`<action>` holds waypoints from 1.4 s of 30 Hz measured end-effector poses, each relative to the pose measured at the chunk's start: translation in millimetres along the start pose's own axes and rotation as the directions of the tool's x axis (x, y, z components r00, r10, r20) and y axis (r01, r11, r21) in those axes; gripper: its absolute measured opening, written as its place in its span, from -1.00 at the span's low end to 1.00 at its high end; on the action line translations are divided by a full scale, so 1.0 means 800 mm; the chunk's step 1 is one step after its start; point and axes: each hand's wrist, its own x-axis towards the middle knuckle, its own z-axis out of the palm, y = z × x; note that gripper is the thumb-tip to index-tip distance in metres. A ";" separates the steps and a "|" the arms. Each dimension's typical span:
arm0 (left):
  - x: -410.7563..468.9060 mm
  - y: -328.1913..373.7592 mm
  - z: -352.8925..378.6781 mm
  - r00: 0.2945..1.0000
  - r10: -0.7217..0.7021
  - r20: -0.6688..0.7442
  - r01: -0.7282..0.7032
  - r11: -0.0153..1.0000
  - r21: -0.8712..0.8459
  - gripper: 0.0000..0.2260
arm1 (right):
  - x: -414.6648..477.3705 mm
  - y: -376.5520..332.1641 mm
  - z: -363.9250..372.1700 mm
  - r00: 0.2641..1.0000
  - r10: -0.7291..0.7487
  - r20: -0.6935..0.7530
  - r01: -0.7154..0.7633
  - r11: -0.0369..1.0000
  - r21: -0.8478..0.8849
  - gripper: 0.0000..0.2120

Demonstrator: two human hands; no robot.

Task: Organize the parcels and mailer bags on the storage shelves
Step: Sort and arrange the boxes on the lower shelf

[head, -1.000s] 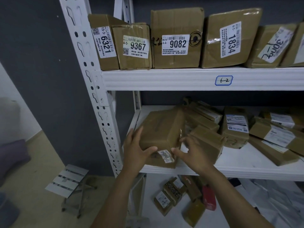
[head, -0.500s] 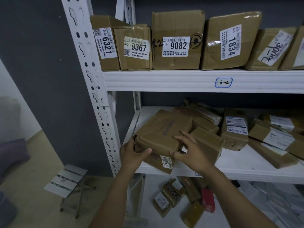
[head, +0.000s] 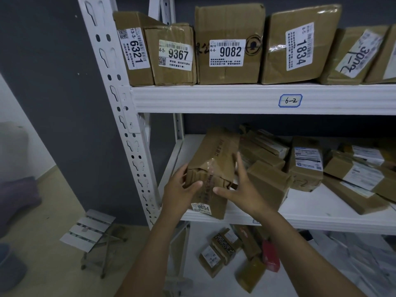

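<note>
Pointing lengthwise into the shelf (head: 310, 203) at centre frame, the parcel (head: 214, 159) sits between the left hand (head: 182, 190) gripping it and the right hand (head: 243, 189), fingers spread, touching it.

Parcel 9854 (head: 211, 168) stands on the middle shelf (head: 321, 213), left of other parcels (head: 306, 163).

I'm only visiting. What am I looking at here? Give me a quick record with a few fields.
Place: white storage shelves, tag 6-2
Being handled: parcel 9854, front left of the middle shelf
Left hand: grips the parcel's left side, thumb on its front
Right hand: fingers spread straight, touching the parcel's right side
Upper shelf: row of parcels, labels 6321, 9367, 9082, 1834 facing out
Middle shelf: loose heap of parcels
Floor: folding stool
</note>
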 end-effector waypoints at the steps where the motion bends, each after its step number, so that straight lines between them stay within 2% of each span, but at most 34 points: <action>1: -0.003 -0.001 -0.002 1.000 0.007 0.012 -0.007 1.000 0.008 -0.49 | 0.004 0.000 0.002 1.000 -0.016 -0.006 0.016 0.998 -0.063 0.07; 3: -0.007 -0.003 -0.008 0.999 0.024 0.022 -0.025 0.999 0.039 -0.51 | 0.012 -0.002 0.005 0.999 -0.049 -0.016 0.045 0.983 -0.179 0.02; 6: -0.015 -0.003 -0.020 0.998 0.061 -0.003 -0.060 0.992 0.111 -0.52 | 0.025 -0.010 0.014 0.998 -0.065 0.011 0.066 0.967 -0.246 -0.09; 9: -0.020 -0.009 -0.038 0.979 0.119 -0.166 -0.066 0.952 0.298 -0.49 | 0.038 -0.018 0.027 0.994 -0.085 0.062 0.099 0.950 -0.295 -0.13; 13: -0.026 -0.016 -0.067 0.891 0.302 -0.340 -0.073 0.833 0.548 -0.41 | 0.045 -0.024 0.048 0.990 -0.113 0.082 0.135 0.928 -0.347 -0.15; 16: -0.027 -0.024 -0.088 0.824 0.388 -0.412 -0.003 0.732 0.682 -0.25 | 0.050 -0.028 0.062 0.986 -0.135 0.093 0.159 0.920 -0.357 -0.15; 19: -0.024 -0.036 -0.104 0.865 0.300 -0.402 0.066 0.727 0.684 -0.09 | 0.057 -0.031 0.072 0.986 -0.133 0.100 0.160 0.922 -0.352 -0.15; 22: -0.027 -0.040 -0.109 0.941 0.145 -0.305 0.055 0.825 0.562 -0.05 | 0.063 -0.033 0.080 0.987 -0.136 0.091 0.161 0.912 -0.378 -0.15; 24: -0.028 -0.041 -0.109 0.965 0.096 -0.244 0.042 0.862 0.506 -0.06 | 0.066 -0.036 0.087 0.987 -0.134 0.087 0.158 0.902 -0.401 -0.15; 31: -0.019 -0.036 -0.109 0.964 0.021 -0.266 0.130 0.833 0.537 -0.04 | 0.073 -0.033 0.103 0.992 -0.098 0.074 0.117 0.932 -0.342 -0.13; 35: -0.021 -0.031 -0.104 0.965 -0.006 -0.264 0.152 0.830 0.537 -0.06 | 0.077 -0.032 0.098 0.990 -0.065 0.123 0.101 0.945 -0.310 -0.09; 37: -0.027 -0.023 -0.100 0.961 0.040 -0.274 0.129 0.811 0.571 -0.10 | 0.077 -0.035 0.090 0.984 -0.049 0.170 0.103 0.941 -0.323 -0.06; 40: -0.030 -0.007 -0.092 0.919 0.263 -0.294 -0.001 0.746 0.666 -0.18 | 0.071 -0.044 0.075 0.974 -0.048 0.223 0.150 0.871 -0.467 -0.04; 42: -0.031 0.008 -0.082 0.888 0.362 -0.284 -0.066 0.711 0.700 -0.25 | 0.062 -0.049 0.061 0.977 -0.057 0.204 0.165 0.807 -0.567 -0.09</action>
